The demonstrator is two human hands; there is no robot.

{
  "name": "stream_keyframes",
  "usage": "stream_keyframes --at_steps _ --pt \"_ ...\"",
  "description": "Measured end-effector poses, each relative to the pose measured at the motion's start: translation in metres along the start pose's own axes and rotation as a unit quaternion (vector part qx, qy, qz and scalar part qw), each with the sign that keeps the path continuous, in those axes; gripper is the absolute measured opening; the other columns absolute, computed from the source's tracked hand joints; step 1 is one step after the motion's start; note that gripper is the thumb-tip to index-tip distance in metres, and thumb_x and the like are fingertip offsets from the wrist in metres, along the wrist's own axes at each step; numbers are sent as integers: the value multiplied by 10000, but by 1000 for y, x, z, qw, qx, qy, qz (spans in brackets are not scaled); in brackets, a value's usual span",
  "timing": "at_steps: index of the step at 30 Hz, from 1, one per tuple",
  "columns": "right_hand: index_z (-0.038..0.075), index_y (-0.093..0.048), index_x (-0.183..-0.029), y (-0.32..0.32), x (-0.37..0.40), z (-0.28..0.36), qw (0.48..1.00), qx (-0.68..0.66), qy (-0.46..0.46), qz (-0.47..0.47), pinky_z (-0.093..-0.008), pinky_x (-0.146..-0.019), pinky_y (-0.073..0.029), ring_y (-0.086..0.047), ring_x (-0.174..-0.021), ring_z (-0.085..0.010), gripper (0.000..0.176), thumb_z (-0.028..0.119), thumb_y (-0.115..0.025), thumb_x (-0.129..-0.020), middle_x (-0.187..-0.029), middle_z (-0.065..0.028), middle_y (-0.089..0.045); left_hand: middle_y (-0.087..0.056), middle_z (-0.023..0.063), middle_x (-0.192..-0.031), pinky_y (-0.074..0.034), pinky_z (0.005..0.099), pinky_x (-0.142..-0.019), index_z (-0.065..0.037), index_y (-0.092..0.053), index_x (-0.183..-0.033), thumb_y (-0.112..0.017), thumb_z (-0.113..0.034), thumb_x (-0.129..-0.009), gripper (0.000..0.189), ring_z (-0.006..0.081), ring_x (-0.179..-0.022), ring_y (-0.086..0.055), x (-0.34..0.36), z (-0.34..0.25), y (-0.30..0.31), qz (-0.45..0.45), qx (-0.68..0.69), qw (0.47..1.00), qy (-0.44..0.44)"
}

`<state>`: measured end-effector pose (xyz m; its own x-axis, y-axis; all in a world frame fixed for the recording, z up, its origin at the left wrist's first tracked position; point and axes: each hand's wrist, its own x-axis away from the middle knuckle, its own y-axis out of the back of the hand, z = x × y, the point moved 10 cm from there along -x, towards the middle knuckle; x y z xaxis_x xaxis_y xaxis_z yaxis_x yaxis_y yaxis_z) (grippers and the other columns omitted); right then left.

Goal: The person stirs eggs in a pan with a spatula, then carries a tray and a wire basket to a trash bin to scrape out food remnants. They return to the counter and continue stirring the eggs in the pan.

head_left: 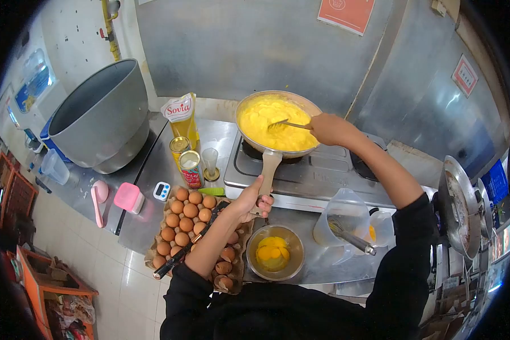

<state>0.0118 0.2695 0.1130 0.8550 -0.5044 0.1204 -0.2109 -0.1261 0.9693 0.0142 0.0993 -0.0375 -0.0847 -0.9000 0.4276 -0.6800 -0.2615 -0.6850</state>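
Note:
My left hand (pixel 254 201) is closed around the beige handle of a frying pan (pixel 305 103). The pan sits on the left burner of a gas stove (pixel 317 177) and holds soft, yellow scrambled egg (pixel 260 116). Over the pan's right side, my right hand (pixel 330 130) grips a slotted spatula (pixel 293 124), its head partly sunk in the egg. Below the pan handle stands a metal bowl (pixel 296 265) with several raw yolks (pixel 272 252). A cardboard tray (pixel 246 231) of brown eggs and some cracked shells lies partly under my left forearm.
Right of the bowl stands a clear jug (pixel 345 207) with a whisk (pixel 354 238). Left of the stove are an oil pouch (pixel 181 113), a can (pixel 191 171), a timer (pixel 161 191), a pink-lidded container (pixel 129 196) and a big grey pot (pixel 99 110). A metal wall (pixel 255 45) rises behind.

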Motion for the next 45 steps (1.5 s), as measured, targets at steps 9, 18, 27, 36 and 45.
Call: stream_keyframes --at_steps 9,18,27,36,45 --pt "103 -586 -954 48 -83 -31 988 -141 50 28 -294 -510 -429 -536 -581 -178 268 180 -536 -702 -732 -86 -602 -276 -59 -521 -282 198 -372 -121 -332 -851 -290 -479 -825 361 32 -384 -266 -3 3 3 -12 5 1000 0" --pt "156 -604 -927 120 1 -11 981 128 7 144 -299 -496 -426 -536 -572 -161 236 184 -550 -699 -713 -49 -604 -299 -35 -529 -328 219 -367 -99 -327 -846 -255 -484 -830 392 62 -395 -294 -2 3 1 12 26 1000 7" --pt "86 -621 -785 47 9 22 975 219 -25 27 -322 -568 -461 -589 -714 -230 154 120 -552 -651 -785 -97 -601 -298 -55 -523 -285 197 -365 -126 -342 -826 -266 -470 -831 353 36 -382 -277 -1 2 1 1 36 999 -15" --pt "65 -611 -718 10 2 14 972 214 -2 -95 -296 -535 -473 -593 -672 -210 102 62 -534 -652 -726 -97 -599 -306 -41 -538 -324 220 -387 -127 -312 -856 -210 -429 -845 319 55 -410 -291 0 0 1 12 29 1000 1" --pt "40 -574 -739 -8 -17 -20 960 199 65 -188 -313 -522 -475 -588 -642 -227 111 76 -477 -700 -674 -115 -578 -300 -37 -555 -371 244 -416 -154 -295 -979 -170 -401 -855 303 57 -422 -287 4 -3 7 12 -42 998 34"
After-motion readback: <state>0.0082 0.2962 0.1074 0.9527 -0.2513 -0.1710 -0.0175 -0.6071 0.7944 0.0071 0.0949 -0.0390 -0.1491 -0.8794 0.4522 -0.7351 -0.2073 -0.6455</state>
